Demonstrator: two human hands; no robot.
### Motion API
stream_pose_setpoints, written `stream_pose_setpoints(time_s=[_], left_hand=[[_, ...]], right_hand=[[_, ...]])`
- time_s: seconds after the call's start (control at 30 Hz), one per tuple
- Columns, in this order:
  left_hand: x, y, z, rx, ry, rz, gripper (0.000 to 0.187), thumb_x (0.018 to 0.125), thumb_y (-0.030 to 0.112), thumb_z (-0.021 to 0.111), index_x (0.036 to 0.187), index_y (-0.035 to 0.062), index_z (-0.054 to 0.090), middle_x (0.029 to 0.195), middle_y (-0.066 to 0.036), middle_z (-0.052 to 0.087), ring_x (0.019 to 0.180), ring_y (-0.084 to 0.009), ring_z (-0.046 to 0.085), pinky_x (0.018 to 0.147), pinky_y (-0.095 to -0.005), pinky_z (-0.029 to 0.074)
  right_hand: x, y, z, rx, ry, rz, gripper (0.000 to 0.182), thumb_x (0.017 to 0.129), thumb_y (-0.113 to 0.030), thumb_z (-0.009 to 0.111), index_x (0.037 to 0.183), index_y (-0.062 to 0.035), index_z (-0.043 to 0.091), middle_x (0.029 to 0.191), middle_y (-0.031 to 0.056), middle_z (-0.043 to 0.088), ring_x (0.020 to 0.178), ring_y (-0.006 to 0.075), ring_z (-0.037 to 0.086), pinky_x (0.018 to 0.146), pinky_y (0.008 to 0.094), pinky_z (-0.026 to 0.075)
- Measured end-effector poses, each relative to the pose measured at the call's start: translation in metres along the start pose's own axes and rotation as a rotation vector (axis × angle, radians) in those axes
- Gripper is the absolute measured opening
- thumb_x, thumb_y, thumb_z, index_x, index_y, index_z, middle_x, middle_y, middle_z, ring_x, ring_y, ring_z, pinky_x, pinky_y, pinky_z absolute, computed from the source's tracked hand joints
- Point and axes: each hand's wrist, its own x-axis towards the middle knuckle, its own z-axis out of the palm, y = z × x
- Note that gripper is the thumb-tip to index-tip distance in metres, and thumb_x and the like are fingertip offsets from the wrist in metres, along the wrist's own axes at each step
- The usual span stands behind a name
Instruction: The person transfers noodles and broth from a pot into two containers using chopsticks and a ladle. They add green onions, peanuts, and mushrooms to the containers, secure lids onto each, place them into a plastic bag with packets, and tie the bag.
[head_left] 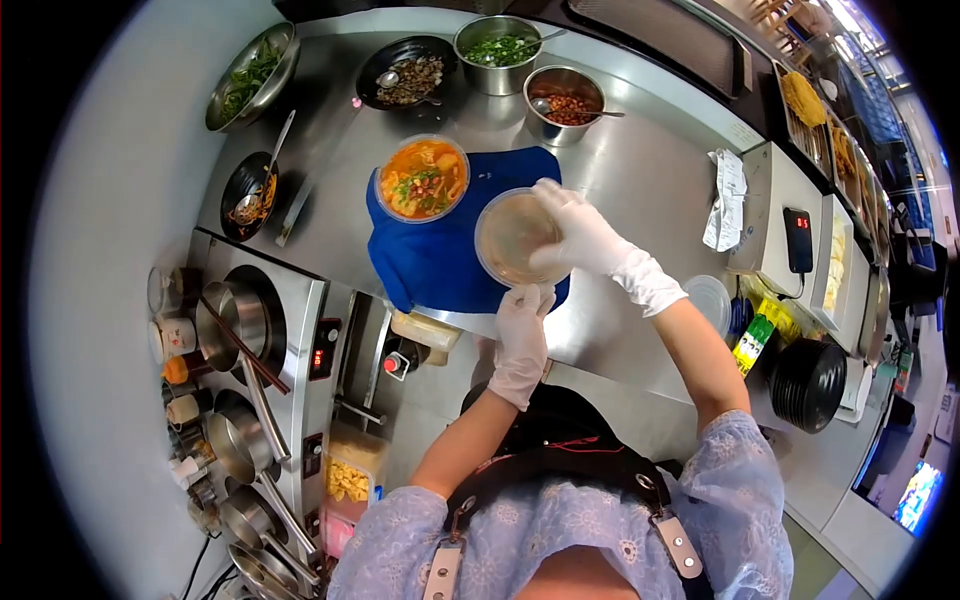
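A round plastic takeout bowl [508, 232] with a cloudy, see-through lid sits over the right part of a blue cloth [400, 262]. My right hand [585, 235], in a thin white glove, grips its right side with fingers over the rim. At the near edge, my gloved left hand [522, 335] pinches the rim. The food under the lid is too blurred to name. Just left of it, an open takeout bowl [424, 180] holds orange-red soup topped with chopped green onion and peanuts.
Along the back stand a pot of chopped greens [497, 52], a pot of peanuts [565, 103] and a black bowl of minced topping [405, 75]. Burners with saucepans [232, 318] lie left. On the right are a spare lid [708, 303] and stacked black bowls [808, 385].
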Motion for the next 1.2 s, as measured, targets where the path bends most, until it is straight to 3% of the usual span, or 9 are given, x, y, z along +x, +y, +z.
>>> stream_pose_setpoints(time_s=[0.07,0.1,0.13,0.2,0.3,0.8,0.87,1.0,1.2], left_hand=[[0.001,-0.001,0.0,-0.003,-0.014,0.011,0.014,0.093,0.009,0.054,0.1,-0.0038,0.052,0.101,-0.012,0.057,0.091,-0.0205,0.058,0.089,-0.0335,0.049],[-0.002,0.004,0.003,0.038,-0.001,0.017,0.015,0.093,0.009,0.055,0.1,-0.0036,0.052,0.1,-0.013,0.057,0.091,-0.0208,0.058,0.088,-0.0341,0.05],[-0.003,0.005,0.005,0.08,0.012,0.024,0.015,0.093,0.009,0.055,0.099,-0.0034,0.053,0.1,-0.013,0.058,0.09,-0.0211,0.058,0.088,-0.0348,0.05],[-0.003,0.001,0.006,0.074,0.031,0.033,0.015,0.092,0.01,0.056,0.099,-0.0032,0.053,0.099,-0.013,0.058,0.09,-0.0223,0.059,0.088,-0.0353,0.05],[-0.003,0.0,0.011,0.03,0.079,0.031,0.015,0.092,0.01,0.058,0.098,-0.003,0.053,0.099,-0.014,0.058,0.091,-0.0229,0.059,0.087,-0.0354,0.05],[0.002,-0.009,0.01,0.128,0.129,0.146,0.013,0.092,0.008,0.057,0.097,-0.0025,0.051,0.096,-0.014,0.058,0.086,-0.022,0.06,0.084,-0.0352,0.051],[0.002,0.0,0.003,0.209,0.034,0.091,0.019,0.093,0.012,0.057,0.103,-0.0031,0.05,0.098,-0.012,0.058,0.088,-0.0191,0.059,0.082,-0.0326,0.051],[0.024,0.042,-0.02,0.299,0.246,0.194,0.03,0.093,0.032,0.056,0.101,0.0028,0.056,0.093,-0.005,0.057,0.08,-0.0132,0.054,0.071,-0.0277,0.048],[0.083,0.097,-0.009,0.509,0.013,0.15,0.018,0.09,0.021,0.062,0.093,0.0028,0.064,0.081,0.0,0.059,0.067,-0.0077,0.051,0.062,-0.0228,0.044]], right_hand=[[-0.015,0.01,0.005,0.579,0.375,0.421,0.068,0.068,-0.031,0.076,0.122,0.0018,0.051,0.124,0.0196,0.051,0.115,0.0333,0.05,0.095,0.0394,0.042],[-0.029,0.009,0.019,0.684,0.478,0.639,0.04,0.076,-0.017,0.072,0.108,0.0028,0.058,0.104,0.0167,0.062,0.098,0.029,0.061,0.085,0.0348,0.049],[-0.041,0.006,0.025,0.681,0.476,0.638,0.04,0.076,-0.017,0.072,0.108,0.0028,0.058,0.104,0.0167,0.062,0.098,0.029,0.061,0.085,0.0348,0.049],[-0.063,-0.002,0.038,1.536,0.263,0.934,0.024,0.081,-0.011,0.069,0.099,0.0005,0.059,0.089,0.0111,0.065,0.082,0.0218,0.064,0.073,0.0304,0.052],[-0.071,-0.021,0.057,1.975,0.322,0.93,0.012,0.084,-0.006,0.066,0.093,-0.0024,0.058,0.083,0.0081,0.064,0.074,0.0161,0.063,0.068,0.0268,0.051],[-0.064,-0.041,0.072,1.928,0.571,0.929,0.006,0.087,-0.007,0.06,0.091,-0.0014,0.061,0.082,0.0066,0.064,0.074,0.014,0.06,0.069,0.0265,0.048],[-0.064,-0.037,0.065,1.87,0.522,0.938,0.009,0.086,-0.01,0.062,0.092,-0.002,0.061,0.082,0.0063,0.064,0.074,0.0138,0.059,0.069,0.0258,0.048],[-0.059,-0.008,0.063,1.808,0.484,0.991,0.016,0.087,-0.017,0.064,0.094,-0.0031,0.061,0.079,0.0038,0.062,0.074,0.0129,0.058,0.07,0.0247,0.047],[-0.035,0.012,0.068,1.735,0.461,0.909,0.014,0.086,-0.018,0.066,0.084,-0.0052,0.061,0.068,-0.0009,0.057,0.055,0.0061,0.05,0.053,0.0188,0.041]])
